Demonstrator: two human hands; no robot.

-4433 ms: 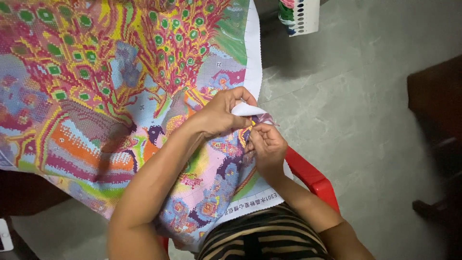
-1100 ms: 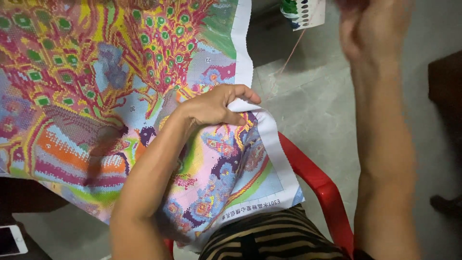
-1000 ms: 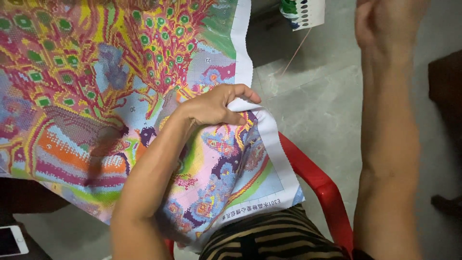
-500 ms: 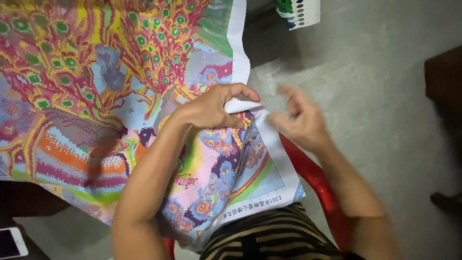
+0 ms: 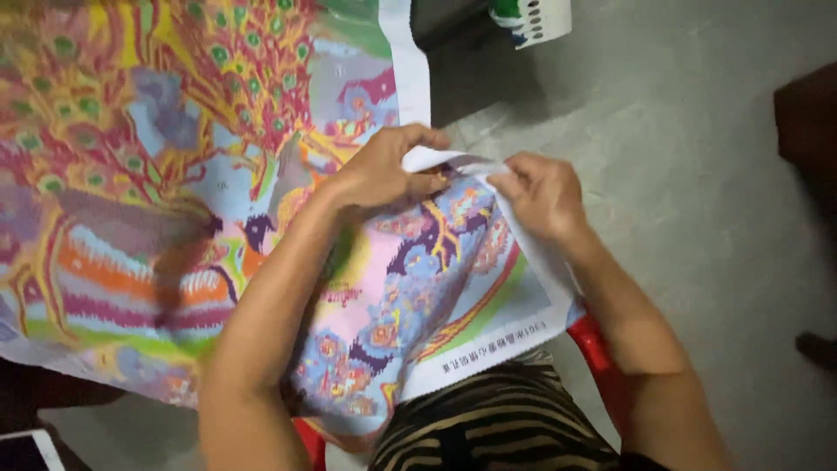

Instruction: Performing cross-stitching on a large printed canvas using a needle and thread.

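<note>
A large cross-stitch canvas [image 5: 157,174] printed with a bright peacock pattern lies across my lap and spreads to the left. My left hand [image 5: 379,170] pinches a folded part of its white right border. My right hand [image 5: 540,196] rests against the same fold from the right, fingers curled on the cloth edge. Whether a needle sits in the fingers cannot be made out.
A red plastic chair [image 5: 597,349] shows under my striped clothing [image 5: 488,427]. A white basket [image 5: 532,17] with green and coloured things stands on the grey concrete floor at the top. Dark furniture [image 5: 806,131] is at the right edge, and a phone [image 5: 22,449] at bottom left.
My right hand, raised high at the upper right a second ago, has come down and left onto the canvas fold. My left hand kept its pinch on the border.
</note>
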